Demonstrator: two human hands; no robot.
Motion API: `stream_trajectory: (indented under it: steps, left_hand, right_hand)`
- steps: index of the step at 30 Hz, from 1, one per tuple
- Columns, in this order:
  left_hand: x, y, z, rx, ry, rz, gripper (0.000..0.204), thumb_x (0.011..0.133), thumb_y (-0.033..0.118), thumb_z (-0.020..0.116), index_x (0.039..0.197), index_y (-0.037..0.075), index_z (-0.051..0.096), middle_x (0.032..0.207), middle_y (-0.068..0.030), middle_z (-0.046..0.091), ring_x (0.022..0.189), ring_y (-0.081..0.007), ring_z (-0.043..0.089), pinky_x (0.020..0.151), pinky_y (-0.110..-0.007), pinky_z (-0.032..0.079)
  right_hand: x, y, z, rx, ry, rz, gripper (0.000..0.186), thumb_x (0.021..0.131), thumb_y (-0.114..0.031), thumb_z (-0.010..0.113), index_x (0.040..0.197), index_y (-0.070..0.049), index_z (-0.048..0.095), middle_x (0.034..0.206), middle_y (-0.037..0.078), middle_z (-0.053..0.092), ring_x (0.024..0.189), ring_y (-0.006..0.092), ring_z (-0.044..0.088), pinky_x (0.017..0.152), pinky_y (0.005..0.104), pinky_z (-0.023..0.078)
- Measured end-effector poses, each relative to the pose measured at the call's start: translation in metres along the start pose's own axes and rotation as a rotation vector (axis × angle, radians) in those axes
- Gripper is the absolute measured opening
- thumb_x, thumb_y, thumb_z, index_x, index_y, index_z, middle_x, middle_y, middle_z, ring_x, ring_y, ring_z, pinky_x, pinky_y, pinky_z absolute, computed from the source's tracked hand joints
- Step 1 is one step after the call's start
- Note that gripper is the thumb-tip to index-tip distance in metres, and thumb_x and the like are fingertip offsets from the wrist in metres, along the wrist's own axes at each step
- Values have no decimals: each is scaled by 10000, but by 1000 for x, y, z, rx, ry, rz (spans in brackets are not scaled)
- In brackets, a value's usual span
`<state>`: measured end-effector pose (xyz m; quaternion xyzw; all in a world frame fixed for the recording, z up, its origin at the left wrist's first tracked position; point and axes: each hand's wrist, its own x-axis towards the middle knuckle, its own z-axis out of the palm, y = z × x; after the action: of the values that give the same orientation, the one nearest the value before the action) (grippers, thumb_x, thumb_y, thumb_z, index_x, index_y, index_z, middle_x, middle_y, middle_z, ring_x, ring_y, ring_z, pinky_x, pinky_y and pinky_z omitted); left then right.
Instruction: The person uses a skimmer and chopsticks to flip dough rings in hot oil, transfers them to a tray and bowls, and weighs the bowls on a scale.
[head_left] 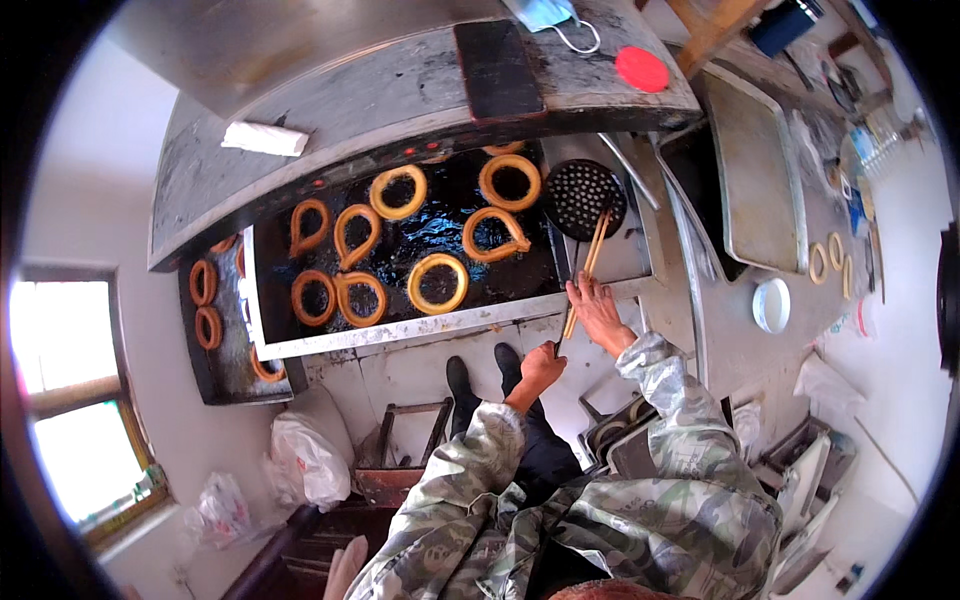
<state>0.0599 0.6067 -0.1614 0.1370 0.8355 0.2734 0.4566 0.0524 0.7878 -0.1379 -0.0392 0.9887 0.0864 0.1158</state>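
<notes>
My left hand is closed round the thin handle end of a skimmer, whose round, dark, perforated head is over the right end of the fryer. In my right hand is a pair of long wooden chopsticks. Their tips reach the skimmer's head, and I cannot tell whether they touch it. No dough ring shows on the skimmer. Several fried dough rings float in the dark oil; a pale golden ring and a twisted brown ring are among those nearest the skimmer.
A metal ledge behind the fryer bears a dark slab, a white cloth and a red lid. More browned rings lie at the left. A large tray and a white bowl occupy the right-hand counter.
</notes>
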Motion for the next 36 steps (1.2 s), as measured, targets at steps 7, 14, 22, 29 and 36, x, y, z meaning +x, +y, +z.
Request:
stream_trajectory:
  steps: [7, 14, 22, 29, 36]
  left_hand:
    - [10, 7, 13, -24, 126, -31, 296, 757, 176, 578, 1041, 105, 625, 1000, -147, 681, 956, -370, 641, 792, -473, 527]
    - [3, -4, 19, -125, 222, -7, 318, 769, 259, 624, 1019, 64, 599, 932, -211, 671, 903, -404, 643, 753, -500, 521]
    - [-13, -21, -4, -181, 276, 36, 367, 734, 345, 671, 959, 59, 623, 917, -192, 670, 897, -395, 643, 754, -489, 520]
    - [19, -2, 26, -264, 105, 23, 281, 711, 217, 612, 945, 78, 680, 952, -196, 681, 922, -378, 649, 794, -449, 531]
    - [-21, -11, -18, -283, 394, 132, 147, 793, 191, 553, 860, 92, 639, 820, -161, 665, 787, -381, 644, 665, -495, 506]
  right_hand:
    - [-6, 14, 9, 256, 233, -118, 548, 725, -148, 684, 1233, -27, 518, 1370, 220, 404, 1209, 385, 451, 986, 485, 383]
    - [-33, 35, -1, 424, 388, -120, 413, 775, -19, 641, 1177, -16, 545, 1327, 226, 487, 1089, 405, 550, 899, 467, 470]
    - [-49, 50, -63, 464, 479, -28, 258, 871, -71, 561, 1119, -8, 597, 1178, 194, 575, 972, 378, 610, 790, 443, 509]
    - [-45, 34, -119, 631, 517, 118, 207, 893, -61, 532, 1055, 23, 629, 986, 182, 619, 829, 348, 628, 702, 403, 504]
    - [-57, 35, -115, 958, 624, 513, 301, 974, -195, 540, 1146, 38, 622, 1013, 118, 666, 921, 221, 666, 776, 292, 510]
